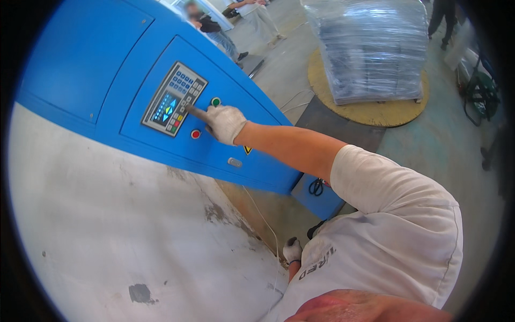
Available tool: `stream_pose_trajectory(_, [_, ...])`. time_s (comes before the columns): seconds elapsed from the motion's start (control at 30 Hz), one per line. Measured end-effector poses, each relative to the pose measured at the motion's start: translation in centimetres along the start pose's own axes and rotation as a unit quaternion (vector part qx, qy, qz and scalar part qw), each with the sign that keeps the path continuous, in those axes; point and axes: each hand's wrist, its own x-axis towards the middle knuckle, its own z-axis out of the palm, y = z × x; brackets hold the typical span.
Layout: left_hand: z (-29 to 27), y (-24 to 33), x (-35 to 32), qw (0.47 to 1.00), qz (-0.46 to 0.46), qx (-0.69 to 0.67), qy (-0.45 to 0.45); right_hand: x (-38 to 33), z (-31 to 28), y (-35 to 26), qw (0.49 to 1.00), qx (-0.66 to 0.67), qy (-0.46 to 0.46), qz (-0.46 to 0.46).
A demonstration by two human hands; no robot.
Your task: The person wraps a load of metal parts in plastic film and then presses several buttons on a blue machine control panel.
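Note:
My right hand point(225, 123), in a whitish work glove, reaches across to a control panel point(173, 99) on a blue machine cabinet point(236, 91). Its index finger is stretched out, the tip at the keys by the right edge of the panel; whether it presses one cannot be made out. That hand holds nothing. A green round button point(215, 101) sits just above the hand, a red round button point(196, 134) just below the finger. Low beside my body hangs my left hand point(292, 250), also gloved, away from the machine; its fingers are too small to read.
A film-wrapped stack point(370, 48) stands on a round yellow turntable point(316, 70) beyond a dark ramp point(343, 121). A white wall point(107, 214) runs close along the left. Black cable point(316, 187) lies on the blue base. Other people point(212, 27) are in the background.

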Motion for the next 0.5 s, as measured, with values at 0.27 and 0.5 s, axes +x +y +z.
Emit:
stream_pose_trajectory(0.27, [-0.3, 0.1, -0.8, 0.999, 0.025, -0.029, 0.025, 0.0, -2.0, -2.8, 0.999, -0.004, -0.040, -0.018])
stream_pose_trajectory(0.5, [-0.4, 1.0, -2.8, 1.000, -0.017, 0.001, 0.010, 1.0, -3.2, -3.0, 0.990, -0.036, -0.130, 0.032])
